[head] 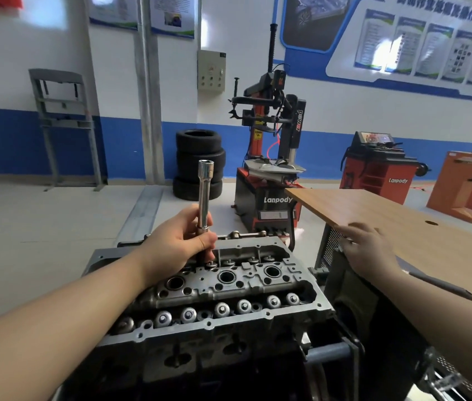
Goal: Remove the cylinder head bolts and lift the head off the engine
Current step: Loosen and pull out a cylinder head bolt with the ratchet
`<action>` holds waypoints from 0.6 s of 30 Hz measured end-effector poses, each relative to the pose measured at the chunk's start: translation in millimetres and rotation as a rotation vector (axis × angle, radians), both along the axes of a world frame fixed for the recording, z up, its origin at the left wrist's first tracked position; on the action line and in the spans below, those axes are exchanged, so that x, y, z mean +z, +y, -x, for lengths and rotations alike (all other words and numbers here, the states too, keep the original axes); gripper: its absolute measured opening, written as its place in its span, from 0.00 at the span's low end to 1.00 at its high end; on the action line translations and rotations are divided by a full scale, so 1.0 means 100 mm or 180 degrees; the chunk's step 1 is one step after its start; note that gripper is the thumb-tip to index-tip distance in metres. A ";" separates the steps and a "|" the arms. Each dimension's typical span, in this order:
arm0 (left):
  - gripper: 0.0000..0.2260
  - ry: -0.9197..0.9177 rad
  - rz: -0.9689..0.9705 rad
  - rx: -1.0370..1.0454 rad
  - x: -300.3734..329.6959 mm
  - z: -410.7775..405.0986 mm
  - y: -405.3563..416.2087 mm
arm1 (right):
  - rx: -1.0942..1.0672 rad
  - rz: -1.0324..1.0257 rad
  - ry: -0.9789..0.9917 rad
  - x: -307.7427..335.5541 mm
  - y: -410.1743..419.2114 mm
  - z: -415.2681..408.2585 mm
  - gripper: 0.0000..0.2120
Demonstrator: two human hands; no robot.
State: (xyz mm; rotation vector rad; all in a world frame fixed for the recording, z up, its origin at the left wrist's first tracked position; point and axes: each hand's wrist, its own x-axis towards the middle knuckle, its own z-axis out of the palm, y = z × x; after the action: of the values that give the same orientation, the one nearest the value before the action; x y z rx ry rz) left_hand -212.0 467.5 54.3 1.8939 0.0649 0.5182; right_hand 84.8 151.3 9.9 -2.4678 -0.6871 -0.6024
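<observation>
The cylinder head (214, 287) sits at six o'clock in the view, still seated on the engine, its valve gear and plug wells facing up. At its far-left corner, about eleven o'clock on the casting, a long socket extension (205, 198) stands upright, apparently down over a head bolt in a deep recess, which is why such reach is needed. The left hand (179, 241) grips its lower shaft to keep it plumb. The right hand (369, 248), at three o'clock, rests flat with fingers relaxed on the wooden table (402, 221), probably for balance.
</observation>
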 end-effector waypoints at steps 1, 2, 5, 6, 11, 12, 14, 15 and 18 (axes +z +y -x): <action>0.09 -0.0002 0.0048 0.0002 0.01 0.00 -0.01 | 0.0298 -0.0567 0.0058 0.16 0.19 0.18 0.14; 0.11 0.0016 0.0108 -0.0006 0.02 0.01 0.00 | 0.0680 -0.1141 0.0235 0.34 0.42 0.42 0.13; 0.20 0.0081 0.0364 -0.0069 0.06 0.03 0.01 | 0.1807 -0.1710 0.0875 0.70 1.10 1.28 0.10; 0.21 0.0078 0.0433 -0.0083 0.06 0.03 0.02 | 0.2045 -0.1528 0.0978 0.72 1.29 1.51 0.14; 0.26 -0.0070 0.0228 0.0076 0.04 0.02 0.09 | 0.2462 -0.1499 0.1093 0.56 1.85 2.06 0.17; 0.26 -0.0087 0.0201 0.0114 0.03 0.03 0.10 | 0.2389 -0.1528 0.0825 0.54 1.88 2.07 0.13; 0.24 -0.0061 0.0150 0.0053 0.04 0.02 0.11 | 0.2314 -0.1559 0.0386 0.50 1.90 2.06 0.09; 0.23 -0.0035 0.0123 -0.0001 0.04 0.03 0.12 | 0.2365 -0.1572 0.0262 0.47 1.91 2.05 0.09; 0.22 0.0012 -0.0008 -0.0059 0.08 0.10 0.10 | 0.2553 -0.1615 0.0130 0.46 1.91 2.05 0.14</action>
State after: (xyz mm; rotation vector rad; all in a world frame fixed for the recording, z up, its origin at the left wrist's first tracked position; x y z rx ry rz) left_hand -221.7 477.2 62.5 1.8962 0.0493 0.5023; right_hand -119.7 342.6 55.8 -1.5525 -1.2284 -0.3415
